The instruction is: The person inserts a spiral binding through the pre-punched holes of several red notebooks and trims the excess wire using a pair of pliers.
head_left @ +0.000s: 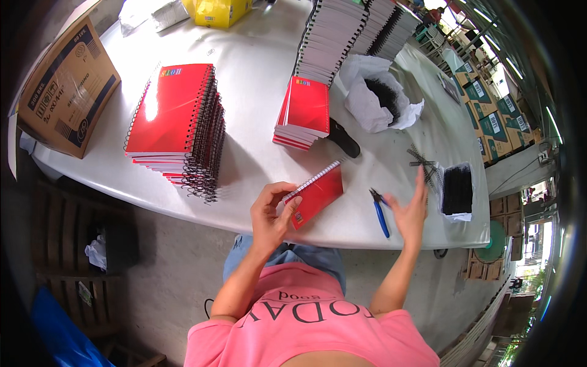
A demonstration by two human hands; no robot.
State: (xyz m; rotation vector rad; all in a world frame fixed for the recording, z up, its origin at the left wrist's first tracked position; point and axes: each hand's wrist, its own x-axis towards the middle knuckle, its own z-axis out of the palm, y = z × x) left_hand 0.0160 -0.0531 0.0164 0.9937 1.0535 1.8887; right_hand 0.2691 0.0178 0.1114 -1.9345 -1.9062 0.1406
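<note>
A red notebook [324,194] is gripped at one end by my left hand [272,211], with the thumb across its cover. Along its upper edge runs a row of punched holes or binding; which of these cannot be told. My right hand [408,214] has its fingers apart, and the index fingertip reaches some loose black wire spirals [423,162]. Just left of that hand lie blue-handled pliers [380,215] on the white table [257,165]. A shallow white-lined box [466,216] of black spirals sits to the right of the hand.
Spiral-bound red notebooks [171,110] are stacked at left beside a cardboard box [70,92]. Red pads [306,110] form a smaller pile mid-table, near a black strap-like object [343,137]. Behind them stand tall page stacks [330,37] and white wrapping [361,104] holding black spirals.
</note>
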